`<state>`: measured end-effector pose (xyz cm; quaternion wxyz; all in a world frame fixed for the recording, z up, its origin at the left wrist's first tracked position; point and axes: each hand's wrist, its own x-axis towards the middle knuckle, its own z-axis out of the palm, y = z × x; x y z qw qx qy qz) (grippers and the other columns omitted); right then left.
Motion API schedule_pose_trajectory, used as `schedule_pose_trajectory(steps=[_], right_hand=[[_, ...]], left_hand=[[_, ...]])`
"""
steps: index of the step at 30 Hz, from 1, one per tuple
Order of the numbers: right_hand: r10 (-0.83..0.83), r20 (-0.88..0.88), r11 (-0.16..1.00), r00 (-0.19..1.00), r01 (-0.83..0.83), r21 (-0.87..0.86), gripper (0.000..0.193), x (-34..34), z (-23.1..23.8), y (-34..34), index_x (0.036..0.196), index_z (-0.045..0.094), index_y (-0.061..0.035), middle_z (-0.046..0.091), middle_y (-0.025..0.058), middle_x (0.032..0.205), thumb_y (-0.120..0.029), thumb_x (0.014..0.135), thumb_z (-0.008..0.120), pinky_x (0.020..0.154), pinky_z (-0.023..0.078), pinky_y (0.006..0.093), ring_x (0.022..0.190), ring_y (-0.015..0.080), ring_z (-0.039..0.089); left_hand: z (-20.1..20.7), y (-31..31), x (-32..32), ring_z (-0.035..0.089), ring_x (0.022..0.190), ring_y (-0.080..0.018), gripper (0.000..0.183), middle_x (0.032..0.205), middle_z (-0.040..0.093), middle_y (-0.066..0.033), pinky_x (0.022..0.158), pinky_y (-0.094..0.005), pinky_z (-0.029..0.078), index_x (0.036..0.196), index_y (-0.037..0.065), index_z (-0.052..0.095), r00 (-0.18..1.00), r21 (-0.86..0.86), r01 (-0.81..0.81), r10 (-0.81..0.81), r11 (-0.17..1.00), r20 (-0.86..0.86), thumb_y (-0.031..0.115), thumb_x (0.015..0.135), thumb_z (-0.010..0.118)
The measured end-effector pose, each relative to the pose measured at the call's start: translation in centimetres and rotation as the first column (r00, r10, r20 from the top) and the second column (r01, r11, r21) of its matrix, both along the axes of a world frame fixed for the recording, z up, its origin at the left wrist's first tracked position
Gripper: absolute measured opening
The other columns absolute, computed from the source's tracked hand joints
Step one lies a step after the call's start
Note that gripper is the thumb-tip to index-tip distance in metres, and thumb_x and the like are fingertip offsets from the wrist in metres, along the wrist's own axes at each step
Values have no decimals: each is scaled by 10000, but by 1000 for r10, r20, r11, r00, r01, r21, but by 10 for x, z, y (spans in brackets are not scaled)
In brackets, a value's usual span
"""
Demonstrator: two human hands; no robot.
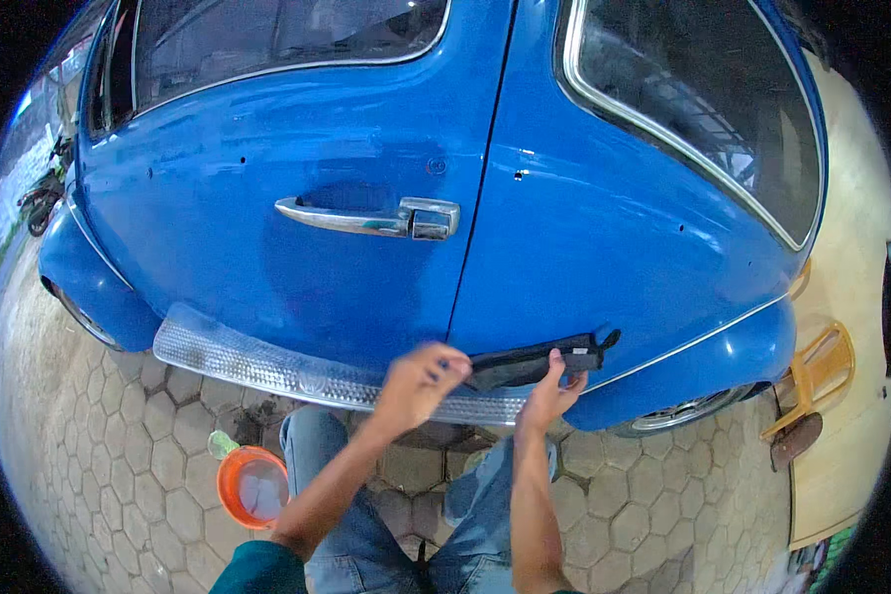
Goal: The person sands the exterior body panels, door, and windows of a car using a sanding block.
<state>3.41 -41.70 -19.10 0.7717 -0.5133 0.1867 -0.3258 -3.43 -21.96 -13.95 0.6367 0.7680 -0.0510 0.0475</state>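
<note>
A slim black fabric pouch (525,364) with a loop at its right end lies across my right hand (550,396). The thumb presses on top of the pouch and the fingers wrap beneath. My left hand (416,388) is at the pouch's left end, its fingers curled together and somewhat blurred. What is pinched there, if anything, is too small to make out. Both hands are over the silver textured running board (267,368) of a blue car (356,267), below the chrome door handle (366,218).
An orange bucket (231,487) holding pale cloth stands on the hexagonal paving (168,505) to the left, with a greenish item (221,445) by its rim. A yellow chair (824,371) is at the right, past the rear fender (703,366). A motorcycle (42,198) appears far left.
</note>
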Motion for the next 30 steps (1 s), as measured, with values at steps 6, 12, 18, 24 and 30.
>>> schedule_pose_trajectory(steps=[6,12,18,24,30], right_hand=[[-67,324,892,944,202,-405,760,10,91,6,1418,352,37,534,157,1276,-184,830,779,1003,405,366,1144,236,524],[-44,658,298,751,639,-709,636,27,215,45,1280,591,-47,600,158,1244,-277,740,835,955,421,429,1066,327,559],[521,583,-193,623,751,-631,618,37,299,108,1288,624,-200,632,83,1177,-438,736,768,880,448,415,1015,302,549],[311,822,-58,478,872,-486,588,71,339,102,1251,653,-223,621,80,1190,-431,716,784,859,458,411,962,303,551],[513,657,-190,552,820,-540,615,53,330,98,1268,645,-256,622,55,1180,-400,691,803,872,460,401,966,294,560]], left_hand=[[154,82,1,503,1062,-350,242,1039,607,-126,945,-455,390,1054,61,640,321,176,-857,235,484,917,171,839,637],[139,104,42,483,786,-309,211,766,486,-113,731,-426,370,805,66,551,335,248,-841,102,481,937,249,881,623],[148,100,50,479,636,-267,284,619,489,-68,676,-399,371,675,71,541,356,184,-794,198,580,913,237,892,620],[148,102,55,500,619,-262,285,594,521,-65,655,-413,380,632,79,549,337,150,-775,202,614,919,208,872,633],[148,105,54,506,607,-255,262,596,543,-67,641,-401,385,641,78,575,326,153,-763,170,628,930,203,861,645]])
